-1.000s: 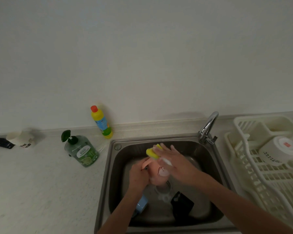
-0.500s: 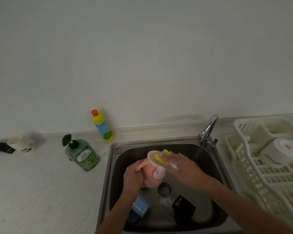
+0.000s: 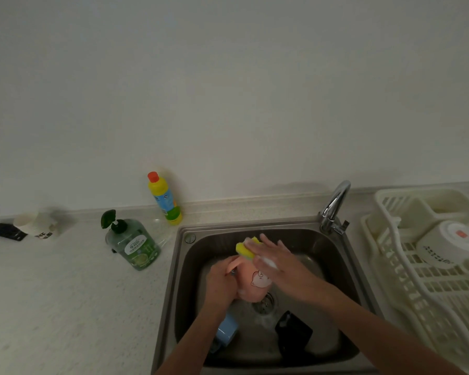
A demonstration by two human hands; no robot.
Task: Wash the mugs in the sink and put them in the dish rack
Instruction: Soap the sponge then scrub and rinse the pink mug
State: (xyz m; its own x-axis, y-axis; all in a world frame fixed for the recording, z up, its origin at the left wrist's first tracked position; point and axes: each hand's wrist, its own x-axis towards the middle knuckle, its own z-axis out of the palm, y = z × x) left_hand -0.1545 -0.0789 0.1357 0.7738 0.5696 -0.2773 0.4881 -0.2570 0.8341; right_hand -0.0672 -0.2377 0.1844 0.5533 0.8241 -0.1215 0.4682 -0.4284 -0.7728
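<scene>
A pink mug (image 3: 256,286) with a cartoon face is held over the steel sink (image 3: 344,263). My left hand (image 3: 221,282) grips it by the handle side. My right hand (image 3: 278,263), soapy, holds a yellow sponge (image 3: 245,249) against the mug's far end, fingers laid over the sponge. A blue mug (image 3: 226,331) lies on the sink floor under my left forearm. A black mug (image 3: 293,334) lies at the sink's front right. A white mug (image 3: 450,246) sits upside down in the white dish rack (image 3: 417,293) on the right.
A chrome tap (image 3: 335,205) stands at the sink's back right corner. A green soap pump bottle (image 3: 132,243) and a yellow cleaner bottle (image 3: 164,198) stand left of the sink. A white cup (image 3: 37,226) and a black object (image 3: 7,231) lie at far left.
Both hands turned the pink mug: half a second ago its open rim faced up with the sponge at the rim, now it lies tilted with the sponge at its far end.
</scene>
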